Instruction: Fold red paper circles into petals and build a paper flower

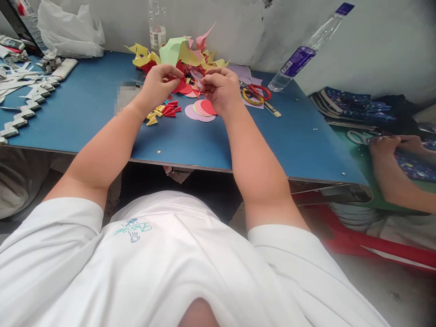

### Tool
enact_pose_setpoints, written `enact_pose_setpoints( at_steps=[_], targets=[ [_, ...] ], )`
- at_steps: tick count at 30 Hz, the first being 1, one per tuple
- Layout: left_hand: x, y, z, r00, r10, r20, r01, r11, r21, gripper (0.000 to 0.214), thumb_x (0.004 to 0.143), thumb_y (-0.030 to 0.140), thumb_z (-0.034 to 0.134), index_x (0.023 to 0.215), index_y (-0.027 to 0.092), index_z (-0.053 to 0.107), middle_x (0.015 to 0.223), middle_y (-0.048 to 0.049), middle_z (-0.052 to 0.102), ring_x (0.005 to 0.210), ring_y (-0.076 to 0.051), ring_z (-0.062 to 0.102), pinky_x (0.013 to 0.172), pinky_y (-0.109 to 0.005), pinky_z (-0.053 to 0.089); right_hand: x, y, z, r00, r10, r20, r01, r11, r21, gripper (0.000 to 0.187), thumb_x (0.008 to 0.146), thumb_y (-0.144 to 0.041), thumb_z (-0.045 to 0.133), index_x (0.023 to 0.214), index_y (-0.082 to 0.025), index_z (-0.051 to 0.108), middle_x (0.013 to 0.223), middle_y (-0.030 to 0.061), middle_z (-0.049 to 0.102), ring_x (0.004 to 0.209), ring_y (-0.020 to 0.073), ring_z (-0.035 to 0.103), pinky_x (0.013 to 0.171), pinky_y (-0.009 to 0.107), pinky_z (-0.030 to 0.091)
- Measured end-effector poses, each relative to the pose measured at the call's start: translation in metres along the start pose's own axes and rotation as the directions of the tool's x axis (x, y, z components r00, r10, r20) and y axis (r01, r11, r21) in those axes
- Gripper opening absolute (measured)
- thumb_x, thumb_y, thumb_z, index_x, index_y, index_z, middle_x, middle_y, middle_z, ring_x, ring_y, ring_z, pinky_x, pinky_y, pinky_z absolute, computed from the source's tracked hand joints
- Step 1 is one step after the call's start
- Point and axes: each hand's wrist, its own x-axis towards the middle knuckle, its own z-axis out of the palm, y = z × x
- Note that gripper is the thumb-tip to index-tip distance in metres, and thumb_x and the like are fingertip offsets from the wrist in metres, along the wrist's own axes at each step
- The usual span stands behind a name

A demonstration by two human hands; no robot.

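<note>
Head cam: left hand [157, 86] and right hand [223, 88] both curled near flat, round red-pink-lilac paper discs [200, 112]; can't tell if they're gripping anything tbh.

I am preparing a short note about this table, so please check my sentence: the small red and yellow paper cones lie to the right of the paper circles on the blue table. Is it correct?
Not quite; the side is wrong. In the head view, the small red and yellow paper cones lie to the left of the paper circles on the blue table.
</note>
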Motion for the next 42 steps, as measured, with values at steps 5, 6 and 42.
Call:
enact_pose_setpoints(
  at_steps=[5,6,42],
  targets=[
    [-0.01,-0.006,0.003,0.981,-0.011,0.195,0.006,1.0,0.028,0.018,0.107,0.004,0.086,0.102,0.022,0.087,0.09,-0.0028,0.082,0.08,-0.016,0.069,0.076,-0.033,0.064,-0.007,0.012,0.013,0.991,0.035,0.133,-0.035,0.999,-0.001,0.053,0.083,-0.043,0.121,0.101,-0.033,0.073,0.101,0.0019,0.08,0.106,0.0277,0.077,0.096,0.044,0.066],
    [-0.012,-0.009,0.003,0.975,-0.026,0.221,0.022,1.0,0.02,0.014,0.105,0.009,0.092,0.102,0.022,0.087,0.087,-0.0031,0.08,0.08,-0.018,0.069,0.079,-0.036,0.065,-0.007,0.014,0.015,0.99,0.036,0.138,-0.037,0.999,0.006,0.05,0.086,-0.041,0.119,0.101,-0.031,0.073,0.098,0.0013,0.078,0.104,0.0257,0.076,0.095,0.042,0.066],
    [-0.013,-0.005,0.003,0.952,-0.201,0.233,0.25,0.946,-0.208,0.048,0.08,0.012,0.105,0.101,0.026,0.064,0.096,0.0003,0.077,0.077,-0.014,0.074,0.08,-0.031,0.07,-0.014,-0.005,0.035,0.994,0.102,0.037,-0.107,0.983,0.147,0.06,0.077,-0.014,0.123,0.081,-0.029,0.065,0.08,-0.0024,0.069,0.088,0.0236,0.077,0.092,0.039,0.077]
  ],
)
